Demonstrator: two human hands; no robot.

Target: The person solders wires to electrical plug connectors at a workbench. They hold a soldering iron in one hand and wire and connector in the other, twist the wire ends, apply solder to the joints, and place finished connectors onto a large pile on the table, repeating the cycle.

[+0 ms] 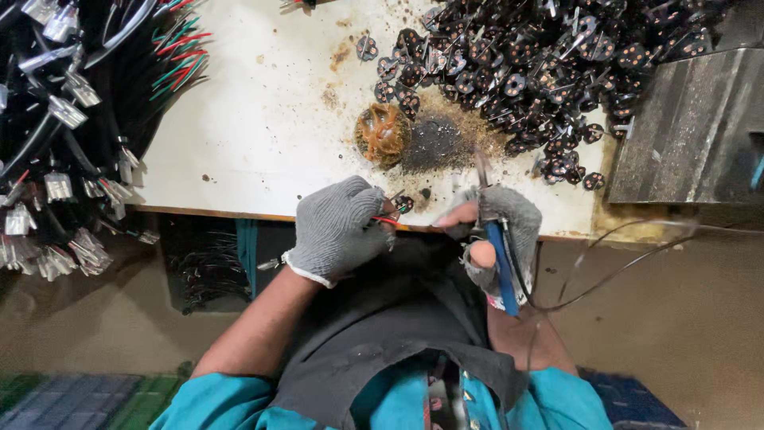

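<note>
from the head view, at the centre of the frame: left hand (pixel 338 229) in a grey glove, fingers pinched on a small black plug part (pixel 403 204) with a red wire (pixel 385 220), at the near edge of the white table (pixel 263 119). just to its right, right hand (pixel 493 231) closed around a blue-handled soldering iron (pixel 501 267), tip up toward a burnt patch (pixel 442 143) beside a brown lump (pixel 383 134). upper right, heap of black plug parts (pixel 541 64); upper left, bundles of wires (pixel 72 119).

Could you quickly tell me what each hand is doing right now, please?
Left hand: closed on a small black plug part with a red wire.
Right hand: closed on a blue-handled soldering iron.
</note>
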